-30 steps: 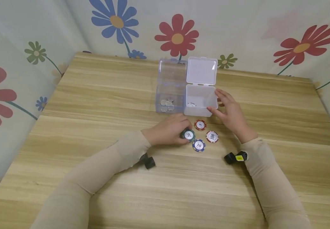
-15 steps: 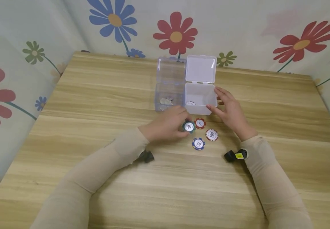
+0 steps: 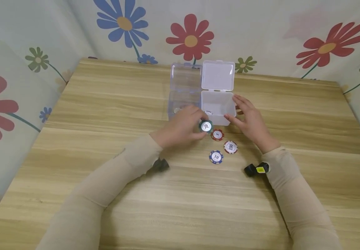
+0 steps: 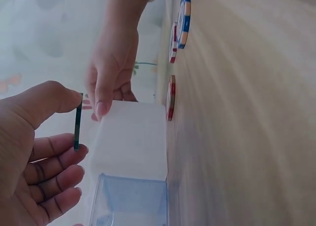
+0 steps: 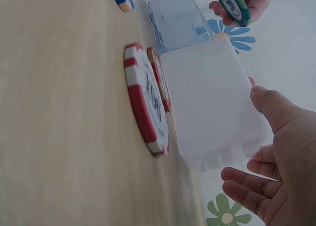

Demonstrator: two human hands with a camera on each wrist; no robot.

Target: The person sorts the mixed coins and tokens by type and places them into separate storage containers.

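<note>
Wood grain runs in long pale streaks across the counter (image 3: 180, 205). Toward its back edge stand two square-cornered plastic boxes with lids thrown open: a bluish see-through box (image 3: 183, 99) with shiny round coins (image 3: 177, 110) inside, and beside it a milky white box (image 3: 222, 120) holding a partly seen chip (image 3: 209, 113). On the front-edge side of the boxes, thin round chips with pale blocks on their rims lie flat: a red chip (image 3: 218, 134), a red-and-white chip (image 3: 231, 147) and a blue chip (image 3: 216, 157).

One second ago the green chip (image 3: 206, 126) was down near the blue one; now it is up off the counter, by the white box's front left corner, while the other three chips lie where they were.

Thumb and forefinger of the left hand (image 3: 181, 123) pinch the green chip by its rim, parted just its width, the other fingers loosely bent. The right hand (image 3: 251, 123) has its fingers spread wide, touching the white box's right side, thumb at its front rim.
</note>
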